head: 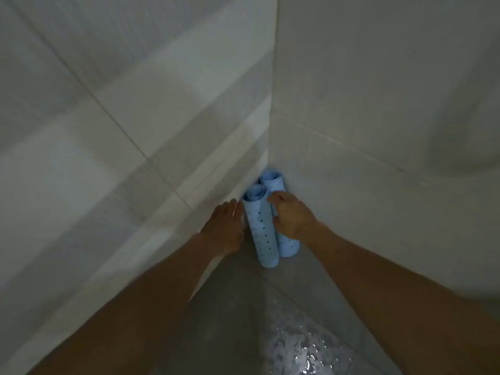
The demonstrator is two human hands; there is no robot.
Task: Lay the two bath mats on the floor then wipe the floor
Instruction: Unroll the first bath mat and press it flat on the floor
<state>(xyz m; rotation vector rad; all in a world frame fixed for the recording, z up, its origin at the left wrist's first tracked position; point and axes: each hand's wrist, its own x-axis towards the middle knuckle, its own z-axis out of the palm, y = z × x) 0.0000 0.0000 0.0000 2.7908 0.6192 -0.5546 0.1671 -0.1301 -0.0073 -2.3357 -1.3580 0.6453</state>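
Head view, looking down into a tiled corner. Nearest the viewer, the grey tiled floor carries a glistening wet patch at its near edge. Both bare forearms reach from that edge toward the far corner of the floor, where the two walls meet.

The left hand lies alongside the pale tiled left wall, its fingers straight and relaxed, holding nothing; they sit just beside the nearer light-blue perforated rubber bath mat, rolled into a tube, though whether they touch it cannot be told. The right hand rests on the farther light-blue rolled bath mat, its fingers curled round that roll just below its top (the thumb presses into the gap between the two rolls).

Both mats stand upright, slightly leaning, side by side and touching, wedged into the far corner of the floor; the farther one stands against the pale tiled right wall.

Step in hand, by judgement: picking up the rolled mats, the first part of the task; neither is yet unrolled or laid, and wiping has not begun. The next move calls for a firm grip with the left hand on the nearer roll, lifting both clear of the corner, then unrolling them flat on open floor (the wet patch may make footing and mat placement slippery).
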